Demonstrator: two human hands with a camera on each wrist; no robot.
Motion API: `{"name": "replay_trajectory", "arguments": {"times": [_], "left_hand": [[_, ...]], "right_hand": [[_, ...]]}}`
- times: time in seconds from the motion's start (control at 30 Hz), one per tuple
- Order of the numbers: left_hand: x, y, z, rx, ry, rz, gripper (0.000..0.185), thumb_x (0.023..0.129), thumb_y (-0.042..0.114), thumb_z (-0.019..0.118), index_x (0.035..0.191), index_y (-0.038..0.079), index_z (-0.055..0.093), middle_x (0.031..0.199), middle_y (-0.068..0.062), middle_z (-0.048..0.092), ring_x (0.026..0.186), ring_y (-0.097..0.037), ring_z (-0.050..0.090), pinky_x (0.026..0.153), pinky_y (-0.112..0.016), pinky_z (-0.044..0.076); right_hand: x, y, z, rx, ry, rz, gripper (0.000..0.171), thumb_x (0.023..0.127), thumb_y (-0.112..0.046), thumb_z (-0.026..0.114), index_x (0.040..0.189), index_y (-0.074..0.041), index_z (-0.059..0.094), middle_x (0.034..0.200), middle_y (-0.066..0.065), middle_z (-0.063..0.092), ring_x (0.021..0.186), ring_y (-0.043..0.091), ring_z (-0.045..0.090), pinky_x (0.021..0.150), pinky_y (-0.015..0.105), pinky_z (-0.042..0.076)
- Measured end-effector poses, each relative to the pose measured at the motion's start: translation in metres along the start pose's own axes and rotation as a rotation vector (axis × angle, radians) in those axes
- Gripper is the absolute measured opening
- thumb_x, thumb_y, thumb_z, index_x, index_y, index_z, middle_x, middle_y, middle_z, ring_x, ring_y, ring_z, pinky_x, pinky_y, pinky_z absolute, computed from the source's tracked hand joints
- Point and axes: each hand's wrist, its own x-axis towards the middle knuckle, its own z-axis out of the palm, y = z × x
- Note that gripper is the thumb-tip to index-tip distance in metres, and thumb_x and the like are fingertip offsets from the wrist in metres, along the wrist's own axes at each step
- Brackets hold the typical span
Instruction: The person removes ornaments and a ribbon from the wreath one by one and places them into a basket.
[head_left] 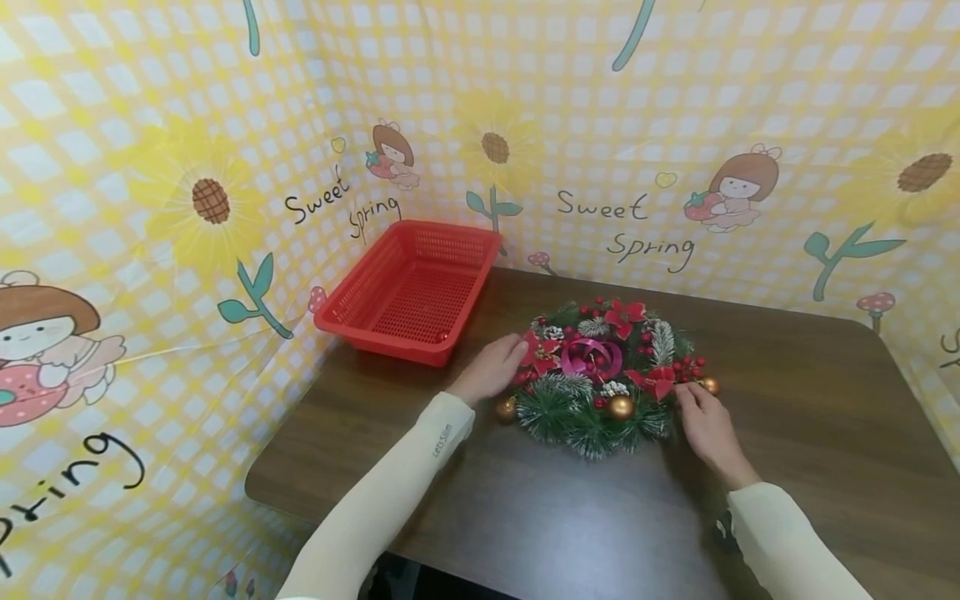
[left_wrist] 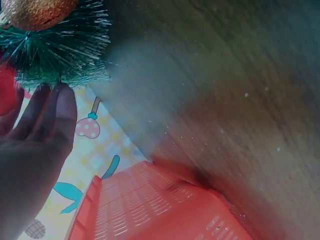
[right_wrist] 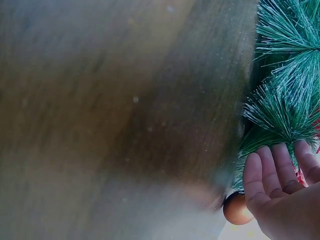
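Head view: Christmas wreath [head_left: 600, 375] lies flat on the dark wood table [head_left: 787, 400], just right of frame centre. Green frosted pine needles, red poinsettia flowers, red berries, gold baubles, a magenta ribbon curl in the middle.

Left hand [head_left: 491, 367] is at the wreath's left edge, fingers fairly straight and together, tips touching the red flower and needles there. Not curled round anything. Left wrist view confirms: fingers [left_wrist: 42, 115] extended, tips against the green needles [left_wrist: 60, 55] in the upper left of that frame, a gold bauble [left_wrist: 37, 11] just above them.

Right hand [head_left: 705, 425] is at the wreath's lower right edge, fingers reaching to the red berries beside a gold bauble [head_left: 708, 385]. In the right wrist view the fingers [right_wrist: 275, 165] are straight and side by side at the lower right of frame, tips touching pine needles [right_wrist: 285, 100], the gold bauble [right_wrist: 237, 208] just left of the palm. No pinch visible in either view.

Both arms in cream sleeves [head_left: 390, 492].

Red plastic mesh basket [head_left: 412, 287] sits on the table's far left corner, upper left of the wreath, apart from it and near the left hand. It also fills the bottom of the left wrist view.

Behind the table: yellow checked backdrop [head_left: 600, 125] with sunflowers, cartoon girls and "Sweet Spring" lettering.
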Motion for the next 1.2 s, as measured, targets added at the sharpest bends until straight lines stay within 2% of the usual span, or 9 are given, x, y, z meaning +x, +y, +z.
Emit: {"name": "replay_trajectory", "arguments": {"times": [0.1, 0.2, 0.33, 0.43, 0.7, 0.8, 0.97, 1.2], "left_hand": [[0.000, 0.003, -0.005, 0.054, 0.059, 0.052, 0.033, 0.098, 0.042, 0.043, 0.110, 0.014, 0.057, 0.097, 0.004, 0.055, 0.090, -0.012, 0.053, 0.080, -0.034, 0.048], [0.000, 0.005, -0.011, 0.101, 0.076, 0.126, 0.019, 0.096, 0.033, 0.053, 0.101, 0.016, 0.060, 0.092, 0.006, 0.053, 0.086, -0.010, 0.051, 0.077, -0.030, 0.047], [-0.003, 0.007, -0.020, 0.126, 0.000, 0.243, 0.011, 0.091, 0.026, 0.062, 0.092, 0.016, 0.066, 0.084, 0.006, 0.055, 0.079, -0.010, 0.051, 0.072, -0.027, 0.046], [-0.004, 0.007, -0.025, 0.144, -0.053, 0.312, 0.010, 0.090, 0.024, 0.064, 0.090, 0.017, 0.069, 0.083, 0.008, 0.057, 0.079, -0.008, 0.052, 0.072, -0.024, 0.045], [0.001, 0.001, -0.028, 0.197, -0.178, 0.417, 0.019, 0.090, 0.018, 0.064, 0.108, 0.018, 0.071, 0.097, 0.010, 0.057, 0.090, -0.005, 0.050, 0.080, -0.023, 0.044], [0.002, 0.002, -0.027, 0.219, -0.209, 0.438, 0.021, 0.091, 0.017, 0.063, 0.111, 0.017, 0.070, 0.099, 0.010, 0.057, 0.093, -0.005, 0.050, 0.082, -0.024, 0.043], [0.002, 0.006, -0.027, 0.243, -0.235, 0.422, 0.019, 0.091, 0.017, 0.064, 0.108, 0.019, 0.071, 0.099, 0.009, 0.056, 0.093, -0.006, 0.050, 0.084, -0.025, 0.042], [0.004, 0.005, -0.026, 0.240, -0.226, 0.399, 0.012, 0.090, 0.015, 0.065, 0.100, 0.019, 0.070, 0.098, 0.007, 0.057, 0.094, -0.008, 0.053, 0.085, -0.026, 0.044]], "right_hand": [[0.000, 0.000, -0.001, -0.003, 0.000, -0.003, 0.045, 0.103, -0.033, 0.031, 0.116, 0.002, 0.057, 0.103, 0.022, 0.057, 0.096, 0.035, 0.051, 0.082, 0.047, 0.038], [0.000, 0.000, -0.001, -0.006, -0.001, -0.001, 0.045, 0.103, -0.033, 0.031, 0.116, 0.002, 0.056, 0.103, 0.022, 0.057, 0.095, 0.035, 0.051, 0.082, 0.048, 0.038], [0.001, 0.002, -0.001, -0.006, -0.001, -0.002, 0.045, 0.103, -0.032, 0.031, 0.116, 0.002, 0.057, 0.102, 0.021, 0.058, 0.093, 0.033, 0.051, 0.081, 0.047, 0.038], [0.001, 0.003, -0.001, -0.001, 0.004, -0.011, 0.044, 0.103, -0.032, 0.031, 0.115, 0.002, 0.057, 0.102, 0.021, 0.058, 0.093, 0.032, 0.051, 0.080, 0.045, 0.038], [0.001, 0.004, -0.002, 0.002, -0.008, 0.001, 0.046, 0.103, -0.033, 0.029, 0.116, 0.002, 0.056, 0.105, 0.022, 0.058, 0.095, 0.034, 0.051, 0.081, 0.047, 0.039], [0.000, 0.004, -0.002, 0.002, -0.010, 0.005, 0.046, 0.103, -0.033, 0.029, 0.116, 0.002, 0.056, 0.104, 0.021, 0.058, 0.093, 0.033, 0.051, 0.080, 0.046, 0.039], [0.001, 0.004, -0.001, 0.009, -0.009, 0.006, 0.046, 0.103, -0.033, 0.030, 0.116, 0.002, 0.056, 0.104, 0.021, 0.058, 0.094, 0.032, 0.052, 0.081, 0.045, 0.039], [0.001, 0.004, 0.000, 0.014, -0.007, 0.008, 0.046, 0.103, -0.035, 0.029, 0.114, 0.001, 0.057, 0.102, 0.020, 0.058, 0.092, 0.031, 0.052, 0.079, 0.043, 0.039]]}}
